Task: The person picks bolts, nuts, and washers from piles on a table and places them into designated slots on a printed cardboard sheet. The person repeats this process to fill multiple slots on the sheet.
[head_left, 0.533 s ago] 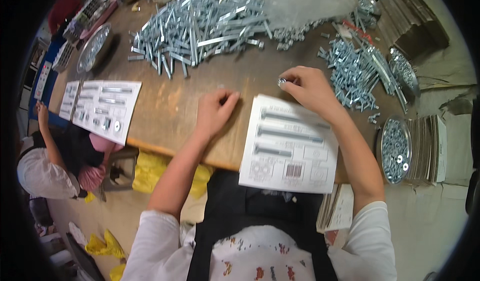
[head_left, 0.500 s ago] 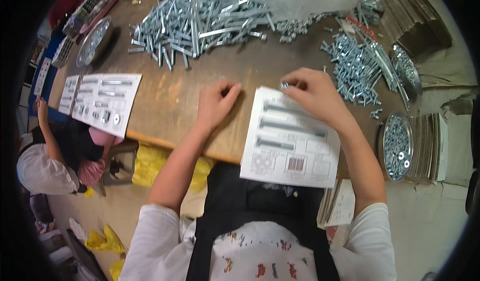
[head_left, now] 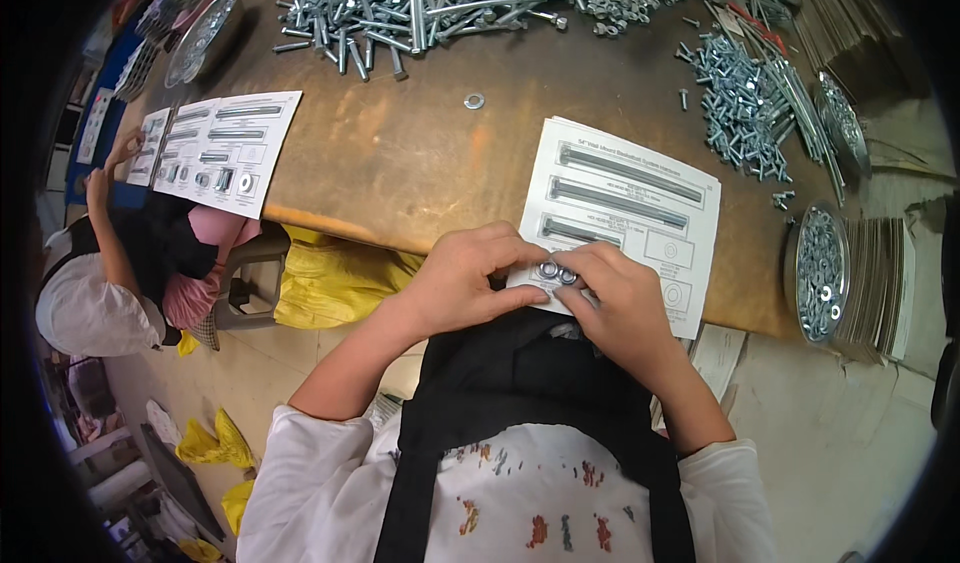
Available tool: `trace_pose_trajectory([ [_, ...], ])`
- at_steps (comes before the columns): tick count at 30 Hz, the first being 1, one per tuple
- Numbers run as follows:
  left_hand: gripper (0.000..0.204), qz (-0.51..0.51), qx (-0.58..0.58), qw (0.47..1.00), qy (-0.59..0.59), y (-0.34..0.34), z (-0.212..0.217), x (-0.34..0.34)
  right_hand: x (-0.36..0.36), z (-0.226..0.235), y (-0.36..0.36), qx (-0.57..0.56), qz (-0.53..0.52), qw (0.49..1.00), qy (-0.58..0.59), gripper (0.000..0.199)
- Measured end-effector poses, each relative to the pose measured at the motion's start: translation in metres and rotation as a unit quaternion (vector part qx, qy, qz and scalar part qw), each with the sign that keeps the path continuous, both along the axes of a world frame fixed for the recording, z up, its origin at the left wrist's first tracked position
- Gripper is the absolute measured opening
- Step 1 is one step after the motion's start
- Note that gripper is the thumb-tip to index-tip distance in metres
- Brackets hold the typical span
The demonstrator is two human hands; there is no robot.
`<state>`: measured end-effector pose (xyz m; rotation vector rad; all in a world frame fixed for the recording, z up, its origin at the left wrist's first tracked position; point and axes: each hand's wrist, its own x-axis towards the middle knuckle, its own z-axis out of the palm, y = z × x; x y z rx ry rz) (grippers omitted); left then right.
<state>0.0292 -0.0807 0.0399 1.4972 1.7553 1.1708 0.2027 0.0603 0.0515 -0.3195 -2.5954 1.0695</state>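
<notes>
A white printed card (head_left: 690, 183) lies at the table's near edge, with three grey bolts in rows on it; whether they are real or printed I cannot tell. Over its lower left corner my two hands meet. Two small shiny nuts (head_left: 558, 274) sit side by side there between my fingertips. My left hand (head_left: 470, 275) is closed, thumb and forefinger at the left nut. From the other side my right hand (head_left: 625, 298) pinches at the right nut, its fingers curled. A lone flat washer (head_left: 474, 101) rests on the brown table beyond the card.
Bolts lie in a large heap (head_left: 400, 13) at the back, beside loose nuts (head_left: 620, 8). Short bolts (head_left: 740, 103) are piled at right, near a metal bowl of washers (head_left: 822, 273) and stacked cardboard (head_left: 875, 283). At left, a co-worker (head_left: 110, 283) works by another card (head_left: 250, 143).
My right hand has come down toward me from the card's top edge with a nut. My left hand has moved right to meet it. The washer on the table is now visible.
</notes>
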Motion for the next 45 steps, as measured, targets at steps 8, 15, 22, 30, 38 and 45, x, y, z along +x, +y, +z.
trace_pose_trajectory([
  [8,0.035,0.029,-0.055,0.990,-0.127,0.010,0.011,-0.014,0.014,0.023,0.057,-0.030,-0.093,0.994,0.043,0.034],
  [15,0.025,-0.035,0.001,0.995,0.094,0.154,0.042,-0.033,0.040,-0.017,0.213,0.183,-0.331,0.924,-0.059,0.022],
  [22,0.038,-0.097,0.070,0.935,0.333,0.288,-0.025,-0.032,0.024,-0.037,0.213,0.297,-0.318,0.899,-0.044,0.013],
  [30,0.012,-0.052,-0.039,0.943,0.326,0.293,-0.014,-0.033,0.021,-0.039,0.224,0.337,-0.324,0.882,-0.064,0.013],
  [38,0.020,-0.034,-0.014,0.996,0.079,0.152,0.042,0.005,0.056,0.033,0.150,-0.019,-0.219,0.976,0.004,0.022],
  [45,0.024,-0.104,0.075,0.959,0.255,0.072,0.020,0.063,0.056,0.021,0.087,0.031,0.074,0.995,-0.061,0.022],
])
